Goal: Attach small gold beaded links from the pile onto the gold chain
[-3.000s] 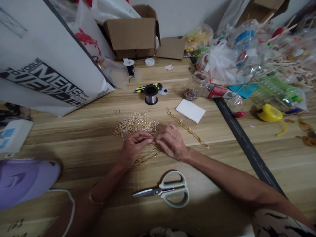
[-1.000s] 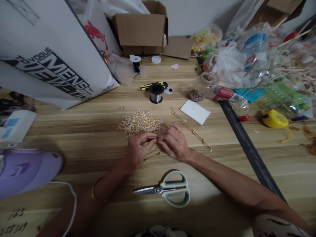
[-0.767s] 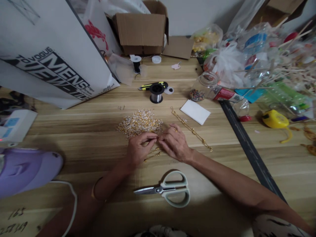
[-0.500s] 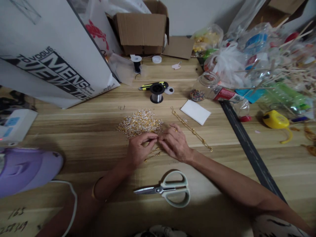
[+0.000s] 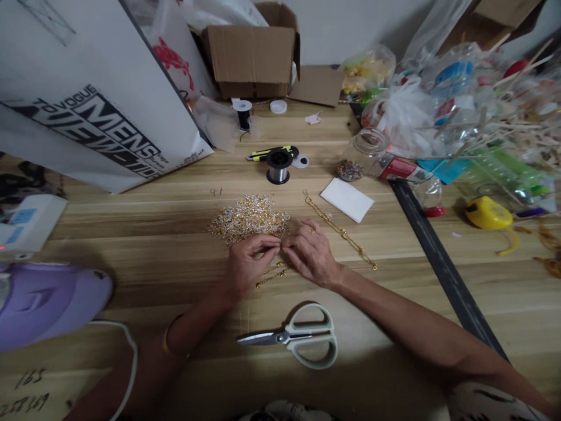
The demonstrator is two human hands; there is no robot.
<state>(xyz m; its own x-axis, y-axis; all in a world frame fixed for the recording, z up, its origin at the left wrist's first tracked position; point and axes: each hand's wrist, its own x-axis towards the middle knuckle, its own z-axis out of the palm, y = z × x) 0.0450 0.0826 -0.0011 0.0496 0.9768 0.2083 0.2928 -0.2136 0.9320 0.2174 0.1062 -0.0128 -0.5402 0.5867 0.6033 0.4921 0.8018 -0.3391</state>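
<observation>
My left hand [image 5: 246, 264] and my right hand [image 5: 312, 254] meet fingertip to fingertip over the wooden table [image 5: 131, 245]. Both pinch a small gold piece between them. A short gold chain [image 5: 270, 275] trails from the pinch toward me. Just beyond my fingers lies a heap of small gold and clear findings [image 5: 249, 216]. A second, longer gold chain [image 5: 339, 231] lies stretched out to the right of my right hand.
Pale green scissors [image 5: 298, 339] lie near me. A wire spool [image 5: 279, 165], a white card [image 5: 347, 199], a bead jar [image 5: 357, 155] and a cardboard box [image 5: 252, 55] sit farther back. A printed bag [image 5: 87, 99] stands left; a purple object [image 5: 44, 304] lies near left; clutter fills the right.
Both hands stay pinched together at the same spot; only the view has shifted slightly since three seconds ago.
</observation>
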